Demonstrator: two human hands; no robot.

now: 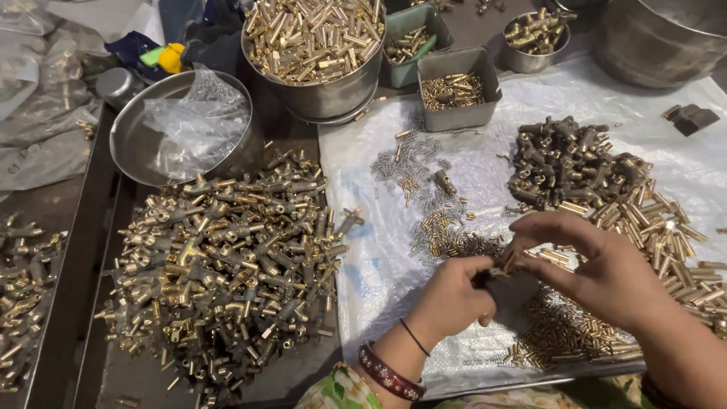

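My left hand (452,297) and my right hand (593,265) meet over a clear plastic sheet (379,250), fingertips together on a small dark brass fitting (496,273). The left hand pinches the fitting; the right hand's fingers press a small brass part against its end. Under the hands lie small brass pins (556,333) and thin springs (454,238). A heap of dark T-shaped fittings and brass tubes (606,182) lies just beyond the right hand. A larger heap of assembled brass fittings (227,265) sits to the left.
A steel bowl of brass tubes (314,45) stands at the back, beside small grey bins (458,91) of tiny parts and another small bowl (536,34). A steel dish holding a plastic bag (185,125) is at back left. A big steel pot (666,38) is at back right.
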